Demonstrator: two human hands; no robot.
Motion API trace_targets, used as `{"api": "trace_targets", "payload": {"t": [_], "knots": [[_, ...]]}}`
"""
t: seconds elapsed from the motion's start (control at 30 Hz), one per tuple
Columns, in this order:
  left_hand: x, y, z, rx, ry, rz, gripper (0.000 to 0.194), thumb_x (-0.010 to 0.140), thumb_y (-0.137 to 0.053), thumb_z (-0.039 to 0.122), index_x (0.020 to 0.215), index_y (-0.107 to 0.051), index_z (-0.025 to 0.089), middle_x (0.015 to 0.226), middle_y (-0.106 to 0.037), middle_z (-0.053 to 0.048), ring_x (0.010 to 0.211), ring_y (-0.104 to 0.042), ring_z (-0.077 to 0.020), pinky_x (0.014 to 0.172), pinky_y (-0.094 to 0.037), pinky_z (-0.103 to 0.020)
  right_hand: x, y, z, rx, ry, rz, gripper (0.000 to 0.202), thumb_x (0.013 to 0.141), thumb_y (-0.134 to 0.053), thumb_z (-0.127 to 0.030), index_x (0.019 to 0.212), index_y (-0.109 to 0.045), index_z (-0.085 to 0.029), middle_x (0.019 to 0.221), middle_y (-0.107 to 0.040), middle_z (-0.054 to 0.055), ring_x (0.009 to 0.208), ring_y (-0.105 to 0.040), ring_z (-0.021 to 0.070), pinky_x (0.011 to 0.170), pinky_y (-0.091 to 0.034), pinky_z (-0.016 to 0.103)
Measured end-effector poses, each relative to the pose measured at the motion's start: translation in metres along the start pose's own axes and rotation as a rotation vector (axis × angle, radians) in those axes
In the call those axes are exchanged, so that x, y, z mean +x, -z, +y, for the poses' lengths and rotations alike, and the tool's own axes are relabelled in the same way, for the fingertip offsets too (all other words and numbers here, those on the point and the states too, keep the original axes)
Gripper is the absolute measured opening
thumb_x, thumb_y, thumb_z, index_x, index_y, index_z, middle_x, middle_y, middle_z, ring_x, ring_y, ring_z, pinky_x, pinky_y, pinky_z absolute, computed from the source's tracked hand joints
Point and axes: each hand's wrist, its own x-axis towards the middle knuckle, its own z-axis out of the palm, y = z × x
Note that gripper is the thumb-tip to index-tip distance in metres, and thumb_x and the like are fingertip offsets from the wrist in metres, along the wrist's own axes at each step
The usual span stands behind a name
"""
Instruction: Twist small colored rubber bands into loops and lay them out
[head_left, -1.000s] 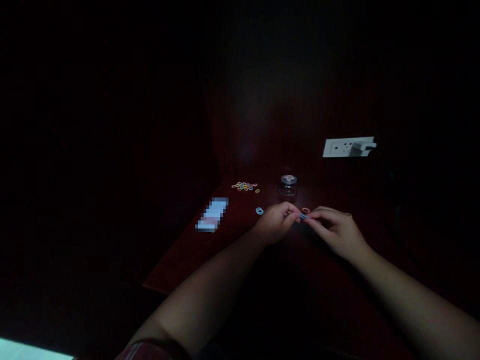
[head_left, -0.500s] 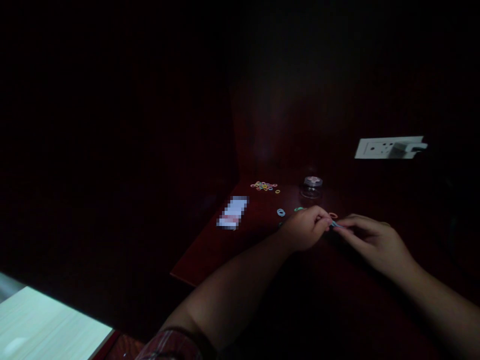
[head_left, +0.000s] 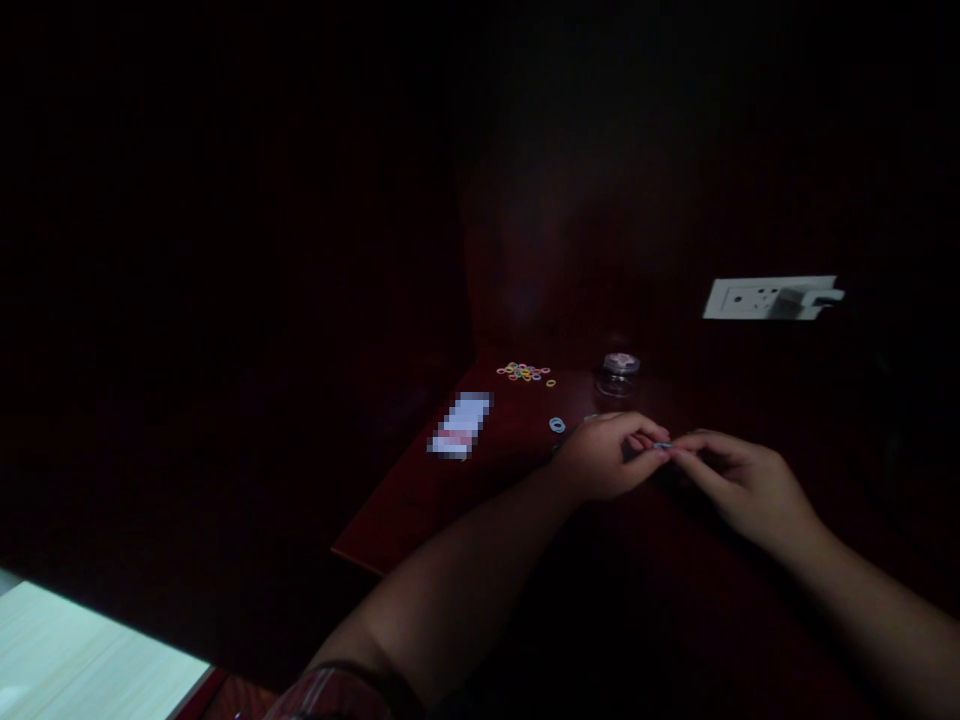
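Observation:
Between the fingertips of both hands is a small blue rubber band (head_left: 661, 446), partly covered by the fingers. My left hand (head_left: 611, 455) pinches it from the left, with thumb and forefinger closed. From the right, my right hand (head_left: 746, 482) pinches its other end. Just left of my left hand, blue rubber bands (head_left: 556, 425) lie on the dark red table (head_left: 420, 500). A bit of green band (head_left: 590, 417) peeks out behind the left hand. Further back sits a loose pile of multicoloured rubber bands (head_left: 523, 372).
A clear round jar (head_left: 619, 376) with a lid stands behind my hands. Toward the table's left edge lies a blurred-out, bright phone-like rectangle (head_left: 460, 425). A white wall socket (head_left: 765, 299) holds a plug at the right. A pale wooden surface (head_left: 90, 650) shows at lower left.
My fingertips have come closer together around the blue band, and less of it shows. The orange band seen behind them earlier is now hidden. The view has shifted slightly.

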Motion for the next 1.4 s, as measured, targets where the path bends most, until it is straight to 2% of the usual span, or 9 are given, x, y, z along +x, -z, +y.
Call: {"api": "trace_targets", "payload": {"t": [0.27,0.43,0.57,0.8,0.9,1.07,1.2,1.4], "knots": [[0.002,0.000,-0.008,0.030,0.030,0.019,0.019,0.085,-0.058,0.028,0.093,-0.068,0.014,0.093,-0.072,-0.006,0.077,-0.065,-0.0122,0.073,-0.053,-0.022,0.000,-0.001,-0.007,0.039,-0.019,0.011,0.032,0.077,-0.063,-0.050,0.082,-0.068,-0.018,0.076,-0.070,0.007,0.067,-0.065,0.0196,0.062,-0.053,0.029],[0.003,0.001,-0.006,0.054,0.062,0.018,0.018,0.085,-0.057,0.028,0.090,-0.068,0.014,0.091,-0.072,-0.005,0.077,-0.065,-0.0122,0.074,-0.052,-0.022,0.000,-0.002,-0.010,0.044,-0.027,0.024,0.028,0.077,-0.064,-0.044,0.087,-0.067,-0.018,0.074,-0.070,0.006,0.063,-0.064,0.0182,0.060,-0.053,0.028],[0.004,0.002,-0.003,0.087,0.062,0.014,0.014,0.085,-0.057,0.024,0.088,-0.067,0.014,0.091,-0.072,-0.005,0.077,-0.064,-0.0124,0.074,-0.051,-0.023,0.000,-0.001,-0.009,0.011,-0.020,-0.006,0.025,0.080,-0.060,-0.042,0.083,-0.067,-0.018,0.080,-0.071,0.007,0.071,-0.067,0.0206,0.065,-0.053,0.030],[0.003,0.000,-0.003,0.082,0.057,0.018,0.015,0.084,-0.057,0.025,0.086,-0.066,0.013,0.086,-0.071,-0.005,0.073,-0.063,-0.0117,0.071,-0.050,-0.022,-0.001,0.001,-0.006,-0.051,0.006,-0.071,0.029,0.086,-0.053,-0.042,0.078,-0.066,-0.018,0.074,-0.069,0.006,0.067,-0.065,0.0195,0.064,-0.051,0.030],[0.003,0.000,-0.004,0.075,0.062,0.021,0.016,0.083,-0.058,0.027,0.085,-0.065,0.013,0.084,-0.071,-0.005,0.073,-0.063,-0.0121,0.070,-0.050,-0.022,-0.001,0.000,-0.003,-0.017,-0.001,-0.088,0.027,0.085,-0.055,-0.042,0.082,-0.066,-0.017,0.074,-0.069,0.006,0.066,-0.064,0.0190,0.063,-0.051,0.029],[0.003,0.000,-0.004,0.075,0.090,-0.011,0.016,0.083,-0.059,0.028,0.085,-0.065,0.014,0.083,-0.070,-0.004,0.073,-0.062,-0.0124,0.070,-0.050,-0.023,-0.001,-0.001,-0.001,-0.015,0.030,-0.101,0.025,0.084,-0.058,-0.041,0.090,-0.067,-0.018,0.078,-0.069,0.006,0.074,-0.065,0.0207,0.068,-0.052,0.030],[0.003,0.001,-0.004,0.074,0.079,-0.035,0.016,0.084,-0.058,0.028,0.086,-0.065,0.014,0.085,-0.070,-0.005,0.074,-0.063,-0.0117,0.071,-0.050,-0.023,-0.001,0.000,-0.004,0.007,0.016,-0.148,0.029,0.087,-0.053,-0.043,0.084,-0.067,-0.018,0.071,-0.068,0.005,0.064,-0.062,0.0178,0.061,-0.050,0.028],[0.005,0.007,-0.004,0.110,0.045,-0.115,0.016,0.084,-0.058,0.027,0.091,-0.064,0.014,0.090,-0.069,-0.005,0.076,-0.062,-0.0117,0.073,-0.050,-0.023,0.001,0.000,-0.007,0.014,0.035,-0.057,0.027,0.083,-0.058,-0.044,0.082,-0.068,-0.018,0.078,-0.070,0.006,0.071,-0.064,0.0195,0.068,-0.050,0.030]]}}
